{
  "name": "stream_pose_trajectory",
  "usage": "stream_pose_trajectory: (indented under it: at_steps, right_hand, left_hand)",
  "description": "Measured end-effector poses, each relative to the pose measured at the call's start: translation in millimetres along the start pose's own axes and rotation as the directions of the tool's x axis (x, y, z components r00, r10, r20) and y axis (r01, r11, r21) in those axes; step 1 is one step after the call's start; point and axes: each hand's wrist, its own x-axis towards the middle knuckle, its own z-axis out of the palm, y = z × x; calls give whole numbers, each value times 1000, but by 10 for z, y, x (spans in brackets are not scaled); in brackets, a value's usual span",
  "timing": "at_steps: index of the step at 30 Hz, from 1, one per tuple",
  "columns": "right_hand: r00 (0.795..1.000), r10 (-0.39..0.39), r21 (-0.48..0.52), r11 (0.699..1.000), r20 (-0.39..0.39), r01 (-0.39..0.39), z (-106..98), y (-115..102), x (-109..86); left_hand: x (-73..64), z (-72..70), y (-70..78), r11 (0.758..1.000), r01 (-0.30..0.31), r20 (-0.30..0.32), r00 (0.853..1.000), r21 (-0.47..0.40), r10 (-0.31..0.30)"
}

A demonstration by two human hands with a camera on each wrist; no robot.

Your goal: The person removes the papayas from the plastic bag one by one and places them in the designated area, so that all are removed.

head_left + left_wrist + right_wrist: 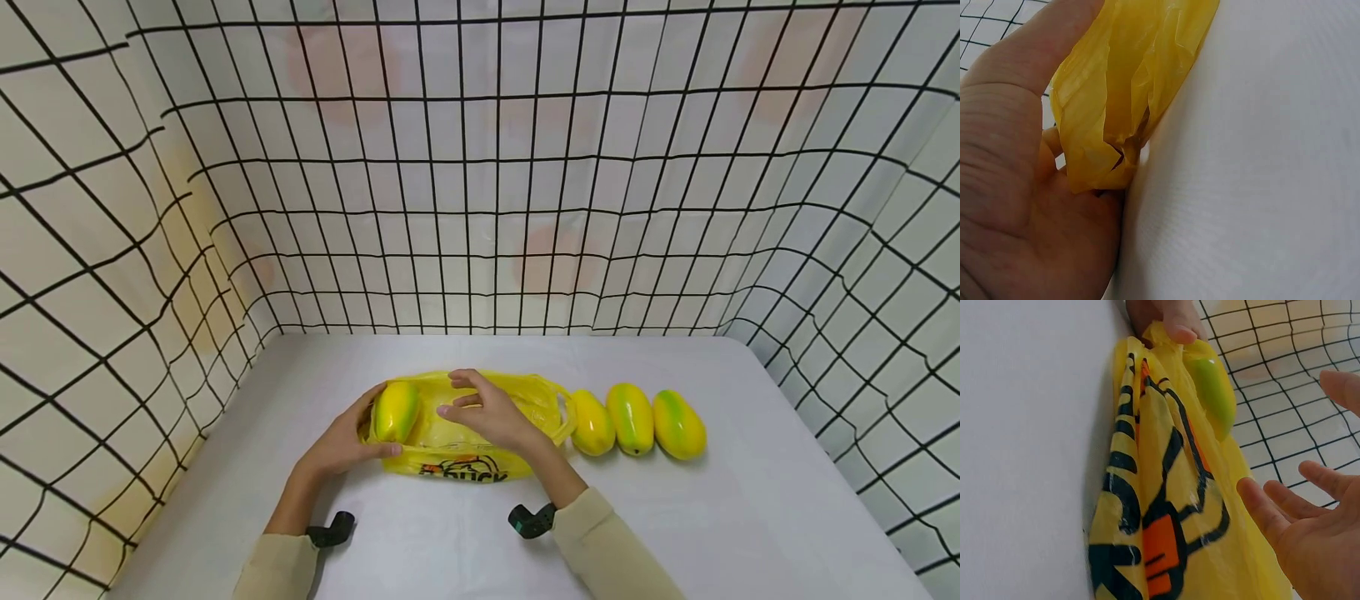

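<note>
A yellow plastic bag (465,462) with a printed cartoon and black letters lies on its side on the table, its mouth spread wide. Inside its left end sits a yellow-green mango (397,412), also visible in the right wrist view. My left hand (341,442) grips that end of the bag, thumb on the near edge and fingers round the far side. Crumpled yellow film (1116,94) lies between thumb and fingers in the left wrist view. Over the bag's opening hovers my right hand (491,412), fingers spread and holding nothing; the right wrist view shows these fingers (1266,503) apart from the bag.
To the right of the bag stand three more mangoes in a row: one near the bag handle (592,423), a middle mango (631,419) and an outer mango (679,425). A black wire grid (465,208) encloses the white table (765,500) at the back and sides.
</note>
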Motion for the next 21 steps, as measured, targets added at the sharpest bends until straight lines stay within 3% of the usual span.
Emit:
stream_pose_trajectory:
  at_steps: [10, 21]
  right_hand:
    - [999, 33, -2, 999, 11, -33, 187, -28, 65]
    - [999, 29, -10, 1000, 16, -29, 422, -55, 146]
  left_hand:
    - [15, 7, -29, 999, -46, 6, 999, -29, 46]
    - [7, 8, -42, 999, -38, -1, 999, -29, 38]
